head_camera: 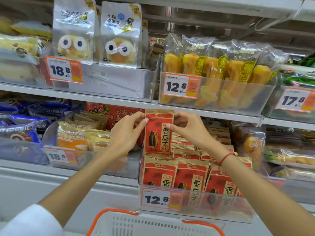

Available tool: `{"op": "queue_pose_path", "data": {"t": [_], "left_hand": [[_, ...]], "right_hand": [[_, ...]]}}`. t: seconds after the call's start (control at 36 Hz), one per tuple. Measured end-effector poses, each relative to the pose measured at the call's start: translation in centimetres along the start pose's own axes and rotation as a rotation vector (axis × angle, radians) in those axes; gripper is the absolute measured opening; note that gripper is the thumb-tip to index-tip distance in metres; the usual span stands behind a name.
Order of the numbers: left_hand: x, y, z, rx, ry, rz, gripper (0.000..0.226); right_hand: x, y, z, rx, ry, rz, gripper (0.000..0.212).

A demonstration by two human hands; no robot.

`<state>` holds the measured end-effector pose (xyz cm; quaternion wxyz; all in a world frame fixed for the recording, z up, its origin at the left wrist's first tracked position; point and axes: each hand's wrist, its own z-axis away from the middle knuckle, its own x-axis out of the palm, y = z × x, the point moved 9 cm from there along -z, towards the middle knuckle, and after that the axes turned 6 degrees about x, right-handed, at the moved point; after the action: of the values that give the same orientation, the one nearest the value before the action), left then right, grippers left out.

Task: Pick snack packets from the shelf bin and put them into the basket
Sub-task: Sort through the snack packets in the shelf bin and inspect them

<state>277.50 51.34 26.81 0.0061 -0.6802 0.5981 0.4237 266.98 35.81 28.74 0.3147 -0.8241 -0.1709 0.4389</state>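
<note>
A red and tan sunflower seed packet [158, 133] stands upright above the clear shelf bin [192, 212], lifted out of the rows. My left hand [127, 132] pinches its upper left edge. My right hand [189, 128] pinches its upper right edge. Several more identical red packets [187, 176] fill the bin below and behind. The white basket [136, 225] with orange handles sits at the bottom of the view, under the bin's front.
A 12.8 price tag [157, 198] hangs on the bin front. Bread packets [81, 135] lie in the bin to the left, pastry bags [254, 145] to the right. The upper shelf holds bun bags [119, 34] and yellow banana-cake packs [216, 68].
</note>
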Motion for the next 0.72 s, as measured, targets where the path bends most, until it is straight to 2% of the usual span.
{"op": "queue_pose_path", "data": {"t": [0.08,0.14,0.25,0.31,0.42,0.5,0.64,0.72], "left_hand": [[-0.3,0.4,0.2,0.038,0.013,-0.032,0.019],[0.1,0.4,0.3,0.067,-0.038,-0.046,0.017],[2.4,-0.3,1.0,0.118,-0.326,-0.111,0.016],[3.1,-0.4,1.4,0.138,-0.4,-0.125,0.019],[2.8,-0.4,1.5,0.088,-0.317,0.045,0.019],[2.0,-0.2,1.0,0.097,-0.257,0.042,0.014],[3.7,0.3,1.3,0.186,-0.464,-0.171,0.02],[4.0,0.4,0.8,0.196,-0.445,-0.238,0.022]], "right_hand": [[0.0,-0.1,0.1,-0.037,0.035,0.049,0.015],[0.3,0.2,0.2,-0.063,0.02,0.136,0.014],[2.3,2.7,1.0,0.001,-0.167,0.347,0.02],[3.0,3.5,1.4,0.02,-0.202,0.393,0.025],[3.0,2.4,1.3,-0.002,-0.158,0.326,0.013],[2.5,1.6,0.8,-0.003,-0.132,0.316,0.007],[4.3,2.4,1.1,0.082,-0.426,0.541,0.011],[4.5,2.3,1.3,0.093,-0.482,0.576,0.022]]}}
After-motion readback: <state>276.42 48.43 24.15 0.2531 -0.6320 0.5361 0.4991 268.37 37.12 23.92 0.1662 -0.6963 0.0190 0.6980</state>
